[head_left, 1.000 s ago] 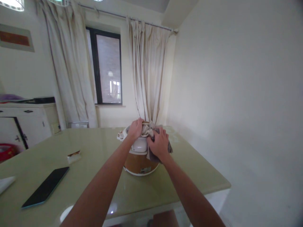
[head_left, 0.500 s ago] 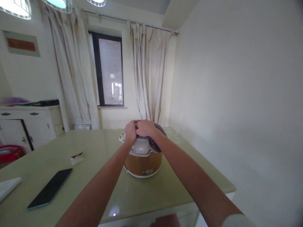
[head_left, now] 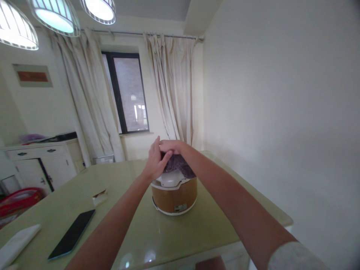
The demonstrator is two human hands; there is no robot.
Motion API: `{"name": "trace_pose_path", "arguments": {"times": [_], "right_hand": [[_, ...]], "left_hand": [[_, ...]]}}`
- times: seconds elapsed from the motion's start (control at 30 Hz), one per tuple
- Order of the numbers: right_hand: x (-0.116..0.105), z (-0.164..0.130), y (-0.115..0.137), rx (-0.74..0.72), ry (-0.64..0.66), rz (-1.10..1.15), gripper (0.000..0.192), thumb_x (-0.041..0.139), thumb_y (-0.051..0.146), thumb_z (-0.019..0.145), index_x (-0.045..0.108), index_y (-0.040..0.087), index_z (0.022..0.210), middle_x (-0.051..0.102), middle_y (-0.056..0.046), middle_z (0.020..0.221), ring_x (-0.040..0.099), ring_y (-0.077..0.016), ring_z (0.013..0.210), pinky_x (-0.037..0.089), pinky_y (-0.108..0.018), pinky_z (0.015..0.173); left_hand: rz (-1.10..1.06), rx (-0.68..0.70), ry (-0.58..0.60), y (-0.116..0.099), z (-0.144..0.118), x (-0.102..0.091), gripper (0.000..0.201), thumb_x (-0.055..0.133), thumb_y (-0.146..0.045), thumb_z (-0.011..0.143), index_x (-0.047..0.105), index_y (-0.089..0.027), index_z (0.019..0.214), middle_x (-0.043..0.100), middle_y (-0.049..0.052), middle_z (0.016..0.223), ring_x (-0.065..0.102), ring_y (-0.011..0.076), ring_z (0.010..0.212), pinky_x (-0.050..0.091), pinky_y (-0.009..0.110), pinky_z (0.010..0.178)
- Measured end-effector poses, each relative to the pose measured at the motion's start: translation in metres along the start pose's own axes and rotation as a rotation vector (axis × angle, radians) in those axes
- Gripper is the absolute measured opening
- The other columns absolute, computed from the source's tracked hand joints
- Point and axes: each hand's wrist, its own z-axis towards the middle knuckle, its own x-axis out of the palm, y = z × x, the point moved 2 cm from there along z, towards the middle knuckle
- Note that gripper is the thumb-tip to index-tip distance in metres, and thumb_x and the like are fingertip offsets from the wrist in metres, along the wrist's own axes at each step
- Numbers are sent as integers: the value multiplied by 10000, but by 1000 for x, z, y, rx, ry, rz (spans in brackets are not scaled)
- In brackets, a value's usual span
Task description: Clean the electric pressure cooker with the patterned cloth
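A pale green glossy table (head_left: 197,225) carries a brown-and-white rice cooker (head_left: 174,195) near its middle, a dark phone (head_left: 72,235), a small wrapped packet (head_left: 99,196) and a white folded paper (head_left: 17,245) at left.

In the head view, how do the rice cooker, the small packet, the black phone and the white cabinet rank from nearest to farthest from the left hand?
1. Rice cooker: directly under the left hand.
2. Small packet: on the table, to the left.
3. Black phone: farther left, toward the table's near edge.
4. White cabinet: off the table, by the far left wall.
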Motion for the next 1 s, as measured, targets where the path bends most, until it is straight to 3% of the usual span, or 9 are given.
{"name": "trace_pose_path", "arguments": {"times": [0.13, 0.2, 0.27, 0.37, 0.47, 0.67, 0.73, 0.87, 1.0], "right_hand": [[-38, -13, -29, 192, -95, 83, 533, 642, 104, 721, 721, 182, 1241, 788, -58, 986, 704, -223, 889, 559, -315, 801], [-48, -21, -44, 231, -192, 60, 462, 636, 84, 711, 755, 165, 1150, 784, -79, 1022, 697, -232, 947, 547, -325, 864], [-45, -29, -59, 240, -158, 111, 380, 615, 77, 717, 785, 158, 1047, 790, -84, 1019, 704, -232, 966, 541, -326, 896], [-30, -39, -79, 287, -110, 321, 281, 613, 128, 742, 809, 168, 939, 802, -68, 965, 717, -218, 905, 548, -320, 870], [-20, -41, -94, 345, -232, 423, 210, 639, 242, 800, 804, 144, 885, 790, -73, 873, 695, -209, 817, 540, -312, 806], [-4, -28, -95, 142, -222, 123, 371, 666, 494, 905, 775, 160, 784, 720, -20, 759, 630, -178, 775, 451, -273, 740], [2, -29, -93, 47, -250, 11, 404, 654, 522, 923, 764, 162, 777, 690, -1, 726, 613, -167, 763, 425, -264, 727], [8, -37, -93, -4, -329, -2, 351, 613, 467, 970, 779, 163, 914, 740, -18, 846, 647, -169, 840, 435, -256, 773], [8, -38, -94, 2, -368, 7, 308, 607, 429, 975, 783, 181, 930, 757, -21, 904, 655, -171, 875, 444, -256, 812]], "left_hand": [[15, -31, 245, 12, -3, 16, 1149, 691, -698, 835, 134, -182, 1696, 459, 229, 1581, 459, 398, 1476, 395, 564, 1193], [16, -57, 350, 16, 4, 17, 1042, 706, -665, 831, 278, -226, 1673, 572, 179, 1445, 583, 365, 1349, 443, 531, 1158], [4, -43, 387, 15, 13, 15, 878, 728, -608, 812, 493, -233, 1571, 614, 135, 1328, 637, 321, 1250, 466, 480, 1148], [9, 45, 370, 5, 14, 13, 534, 725, -469, 804, 728, -227, 1280, 642, 102, 1237, 633, 291, 1213, 465, 437, 1154], [41, 77, 287, -5, -7, 11, 354, 675, -356, 818, 737, -234, 1145, 668, 93, 1214, 633, 294, 1177, 482, 454, 1113], [-49, -52, 103, 5, -62, -5, 170, 607, -289, 821, 694, -240, 958, 683, 69, 1094, 651, 270, 1078, 542, 426, 991], [-53, -62, 97, 17, -65, -11, 231, 576, -279, 833, 709, -228, 1015, 682, 70, 1081, 653, 266, 1075, 545, 433, 1000], [-23, -117, 17, 46, -46, -19, 644, 605, -318, 833, 583, -193, 1465, 643, 133, 1286, 616, 300, 1250, 481, 503, 1138], [-131, -126, 116, 54, -28, -18, 519, 621, -456, 859, 711, -196, 1299, 641, 154, 1375, 552, 321, 1365, 433, 493, 1198]]}}
